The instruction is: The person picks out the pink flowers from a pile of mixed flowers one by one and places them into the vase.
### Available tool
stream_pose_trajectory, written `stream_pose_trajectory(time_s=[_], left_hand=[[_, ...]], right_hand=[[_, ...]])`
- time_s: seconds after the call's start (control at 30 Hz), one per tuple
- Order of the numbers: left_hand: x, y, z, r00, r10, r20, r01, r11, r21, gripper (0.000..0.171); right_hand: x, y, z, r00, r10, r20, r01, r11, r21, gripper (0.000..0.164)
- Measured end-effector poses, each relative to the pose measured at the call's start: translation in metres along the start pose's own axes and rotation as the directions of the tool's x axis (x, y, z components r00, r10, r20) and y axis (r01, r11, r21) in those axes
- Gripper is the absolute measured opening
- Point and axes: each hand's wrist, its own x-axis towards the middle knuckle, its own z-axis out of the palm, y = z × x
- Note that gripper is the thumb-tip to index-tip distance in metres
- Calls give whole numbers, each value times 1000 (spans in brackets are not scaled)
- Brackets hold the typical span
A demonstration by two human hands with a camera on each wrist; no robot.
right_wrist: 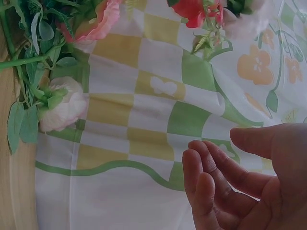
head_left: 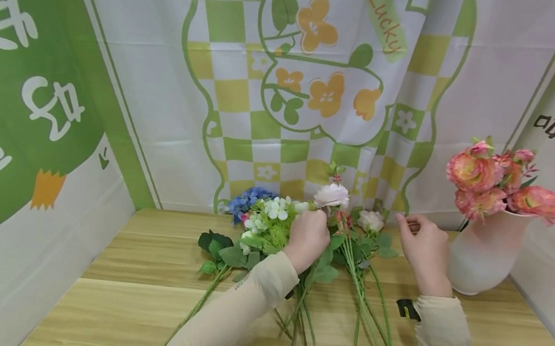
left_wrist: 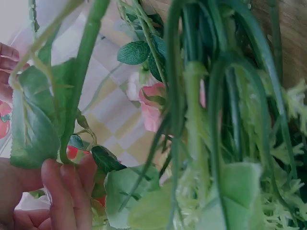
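In the head view my left hand (head_left: 308,238) is among the flowers on the table, just below a pale pink rose (head_left: 332,195) with a small green and red sprig above it. The left wrist view shows those fingers pinching a green leafy stem (left_wrist: 88,52); which bloom it bears is hard to tell. My right hand (head_left: 423,253) hovers between the flowers and the vase, holding nothing, its fingers loosely bent in the right wrist view. White and green blossoms (head_left: 277,209) lie left of my left hand, with a blue hydrangea (head_left: 249,201) behind. Another pale rose (head_left: 371,221) lies to the right.
A white vase (head_left: 484,257) with coral pink flowers (head_left: 482,175) stands at the table's right side. Long green stems (head_left: 369,312) spread toward the front of the wooden table (head_left: 107,290). A printed cloth (head_left: 136,68) hangs behind.
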Motion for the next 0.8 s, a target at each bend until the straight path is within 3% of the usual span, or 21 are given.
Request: stream_pose_trajectory(time_s=[0.07,0.13,0.2,0.23,0.3,0.4,0.47,0.53,0.6,0.67,0.73,0.8], left_hand=[[0,-1,1,1000,-10,24,11,999,-38,41],[1,-3,1,996,-41,78,52,988,-148,40],[2,-6,3,982,-94,164,140,945,-297,35],[3,-9,4,969,-121,217,197,906,-374,32],[4,-13,7,931,-163,328,323,787,-526,22],[4,-20,12,856,-179,484,495,552,-671,10],[5,-22,16,810,-164,563,578,382,-721,10],[5,-24,20,784,-141,604,618,261,-742,13],[5,-23,22,774,-134,619,634,172,-754,16],[5,-21,24,774,-143,616,632,121,-766,19],[5,-19,25,778,-166,606,624,103,-774,22],[5,-17,25,783,-193,592,616,108,-780,24]], right_hand=[[0,0,-1,1000,4,8,-4,1000,-3,55],[-1,0,-1,1000,7,16,-7,1000,-3,56],[-1,-1,-1,1000,8,18,-8,1000,-5,56],[-1,-1,-1,1000,10,18,-10,1000,-4,56],[0,0,-2,1000,9,12,-9,1000,-1,56],[1,0,-1,1000,6,2,-6,1000,4,55],[1,1,-1,1000,4,0,-4,1000,8,54],[1,1,0,1000,5,-2,-5,1000,11,54],[1,1,0,1000,7,0,-7,1000,11,54],[1,1,0,1000,6,5,-6,1000,10,54],[1,1,0,1000,6,8,-6,1000,9,54],[1,1,0,1000,8,11,-8,1000,8,54]])
